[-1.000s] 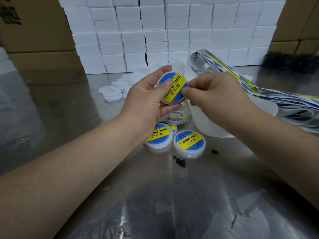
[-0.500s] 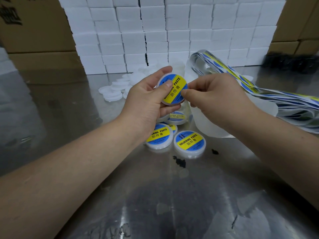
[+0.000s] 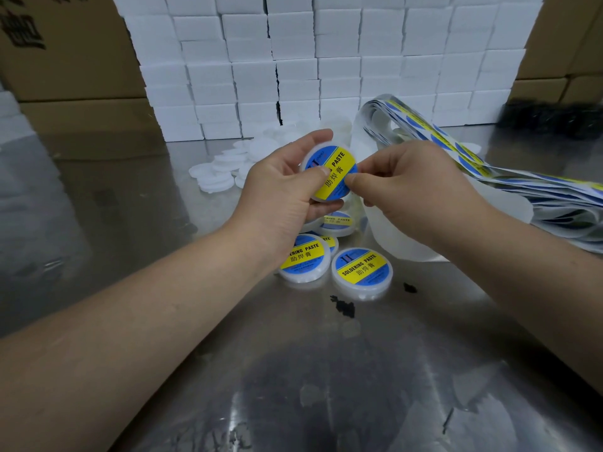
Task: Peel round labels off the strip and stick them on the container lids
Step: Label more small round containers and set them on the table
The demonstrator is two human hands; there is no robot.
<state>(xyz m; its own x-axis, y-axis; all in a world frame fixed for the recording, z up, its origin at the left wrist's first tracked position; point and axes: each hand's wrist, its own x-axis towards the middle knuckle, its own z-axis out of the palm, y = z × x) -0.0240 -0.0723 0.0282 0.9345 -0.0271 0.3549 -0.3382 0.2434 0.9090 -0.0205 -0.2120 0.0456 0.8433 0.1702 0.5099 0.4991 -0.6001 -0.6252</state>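
The container (image 3: 310, 159) at the centre of the frame is milky white, and its round label (image 3: 334, 174) is blue with a slanted yellow band and black lettering. The same pattern shows on the labelled containers (image 3: 362, 272) below it and along the white label strip (image 3: 538, 190) at right. White foam blocks (image 3: 326, 60) stack brick-like across the top between brown cardboard boxes (image 3: 65, 60), with plain white lids (image 3: 222, 171) in front, on a silver-grey table (image 3: 293, 370) flecked with black specks (image 3: 342, 306).

Held container (image 3: 305, 164), round label (image 3: 336, 172) read "PASTE 助焊膏" | nearest container (image 3: 361, 270), below held container, read "SOLDERING PASTE 助焊膏" | adjacent container (image 3: 303, 258), left of that, showed "ERING PASTE 助焊膏" | cardboard box (image 3: 65, 44) print was illegible.
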